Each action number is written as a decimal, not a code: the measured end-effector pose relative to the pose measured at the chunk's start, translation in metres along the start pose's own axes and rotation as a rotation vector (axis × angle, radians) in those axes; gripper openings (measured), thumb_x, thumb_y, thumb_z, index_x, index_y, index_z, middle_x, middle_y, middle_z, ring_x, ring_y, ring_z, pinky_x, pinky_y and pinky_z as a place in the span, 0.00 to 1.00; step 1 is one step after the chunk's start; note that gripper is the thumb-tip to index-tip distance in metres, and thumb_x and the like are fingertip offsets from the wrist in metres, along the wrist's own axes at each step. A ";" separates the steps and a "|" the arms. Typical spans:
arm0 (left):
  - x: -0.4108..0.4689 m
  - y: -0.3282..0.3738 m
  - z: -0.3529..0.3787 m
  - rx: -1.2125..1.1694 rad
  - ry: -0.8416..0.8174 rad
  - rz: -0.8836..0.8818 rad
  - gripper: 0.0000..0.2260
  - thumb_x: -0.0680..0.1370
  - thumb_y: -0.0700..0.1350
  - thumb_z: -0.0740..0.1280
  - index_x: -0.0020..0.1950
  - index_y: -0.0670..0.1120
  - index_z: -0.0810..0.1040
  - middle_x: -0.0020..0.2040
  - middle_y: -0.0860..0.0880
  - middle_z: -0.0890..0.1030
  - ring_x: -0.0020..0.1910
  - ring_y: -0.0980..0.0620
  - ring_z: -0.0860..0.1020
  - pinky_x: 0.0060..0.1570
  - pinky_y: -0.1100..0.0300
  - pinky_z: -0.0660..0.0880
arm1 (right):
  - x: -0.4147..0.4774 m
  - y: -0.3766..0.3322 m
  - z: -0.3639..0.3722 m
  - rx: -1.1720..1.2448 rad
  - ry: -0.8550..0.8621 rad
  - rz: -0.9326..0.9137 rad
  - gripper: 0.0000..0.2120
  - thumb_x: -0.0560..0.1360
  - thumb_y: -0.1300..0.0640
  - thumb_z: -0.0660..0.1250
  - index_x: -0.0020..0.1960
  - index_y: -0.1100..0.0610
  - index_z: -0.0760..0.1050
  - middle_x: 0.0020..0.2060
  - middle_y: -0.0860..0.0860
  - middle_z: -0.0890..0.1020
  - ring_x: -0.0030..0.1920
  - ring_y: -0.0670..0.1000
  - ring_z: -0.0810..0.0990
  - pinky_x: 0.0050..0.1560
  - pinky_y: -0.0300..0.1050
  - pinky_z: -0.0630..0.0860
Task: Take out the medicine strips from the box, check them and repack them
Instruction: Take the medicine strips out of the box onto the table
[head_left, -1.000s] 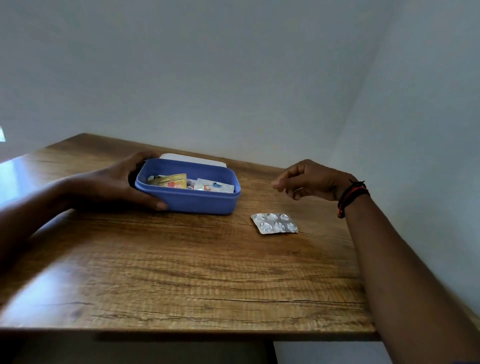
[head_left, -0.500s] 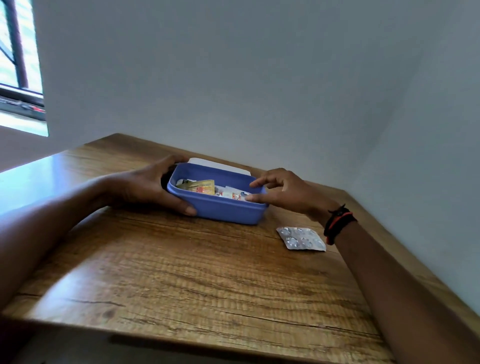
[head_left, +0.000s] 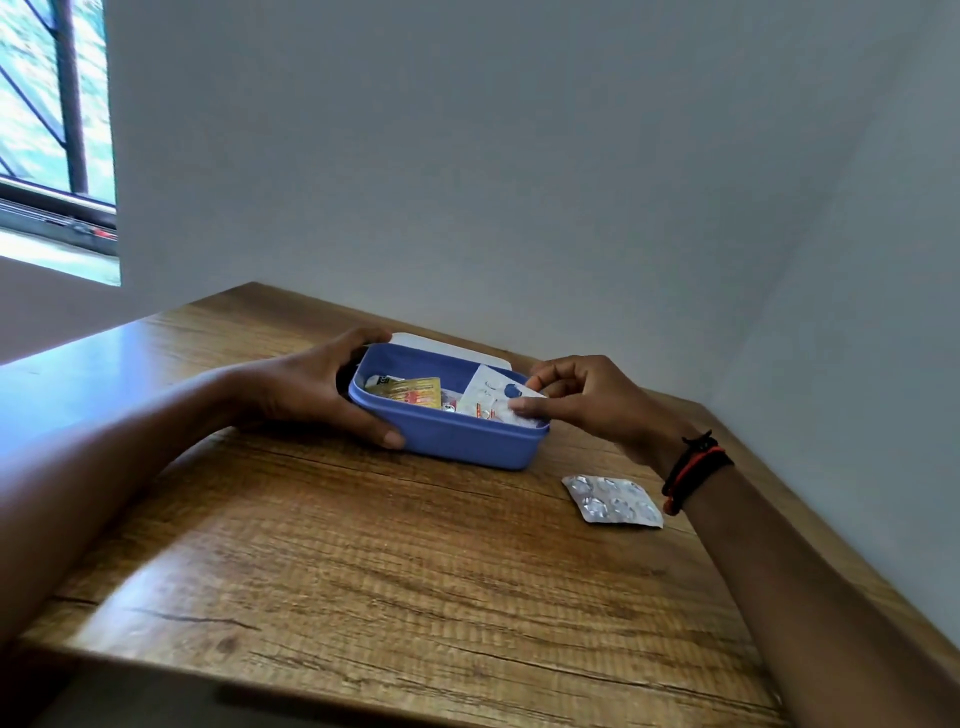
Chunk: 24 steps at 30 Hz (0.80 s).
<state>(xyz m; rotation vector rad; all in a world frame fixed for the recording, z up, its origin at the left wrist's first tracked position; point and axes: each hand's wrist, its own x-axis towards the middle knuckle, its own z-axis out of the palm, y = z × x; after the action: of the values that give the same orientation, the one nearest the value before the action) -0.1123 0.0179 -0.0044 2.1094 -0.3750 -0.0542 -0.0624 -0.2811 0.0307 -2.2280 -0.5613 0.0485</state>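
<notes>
An open blue box (head_left: 467, 441) sits on the wooden table (head_left: 363, 571). My left hand (head_left: 311, 395) grips its left end, thumb along the front wall. My right hand (head_left: 582, 400) pinches a white medicine strip (head_left: 491, 397) with blue and orange print, tilted up over the box's right end. A gold strip (head_left: 410, 391) lies inside the box on the left. A silver blister strip (head_left: 613, 500) lies flat on the table to the right of the box, beside my right wrist.
A white lid (head_left: 447, 347) lies behind the box. Grey walls close in behind and on the right of the table. A window (head_left: 52, 130) is at the upper left. The table's near edge runs across the bottom.
My right hand moved from above the table to the box's right end, took hold of the white strip and raised it. My left hand stayed on the box. The view shifted.
</notes>
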 end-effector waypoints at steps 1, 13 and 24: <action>0.000 0.000 0.000 -0.002 0.001 0.005 0.51 0.50 0.58 0.81 0.70 0.57 0.61 0.63 0.57 0.72 0.62 0.55 0.73 0.58 0.59 0.75 | -0.001 0.000 -0.002 0.022 0.018 -0.005 0.14 0.63 0.48 0.79 0.45 0.53 0.82 0.41 0.54 0.86 0.39 0.41 0.82 0.43 0.35 0.77; 0.003 -0.005 -0.002 0.007 0.012 0.005 0.54 0.53 0.56 0.83 0.74 0.54 0.59 0.67 0.54 0.73 0.64 0.53 0.73 0.65 0.52 0.73 | -0.001 -0.003 -0.012 0.229 0.342 -0.335 0.06 0.70 0.59 0.75 0.43 0.55 0.79 0.37 0.52 0.85 0.31 0.53 0.84 0.32 0.41 0.81; 0.001 0.000 0.000 0.024 0.004 0.021 0.47 0.57 0.54 0.81 0.70 0.58 0.60 0.66 0.55 0.72 0.63 0.54 0.73 0.63 0.56 0.74 | -0.009 0.001 -0.010 -0.587 0.626 -0.880 0.04 0.71 0.67 0.73 0.46 0.63 0.81 0.54 0.57 0.81 0.55 0.48 0.80 0.54 0.37 0.78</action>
<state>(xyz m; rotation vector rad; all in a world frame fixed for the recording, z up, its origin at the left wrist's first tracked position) -0.1116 0.0175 -0.0040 2.1291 -0.3966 -0.0334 -0.0684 -0.2925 0.0353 -2.1345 -1.2322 -1.3527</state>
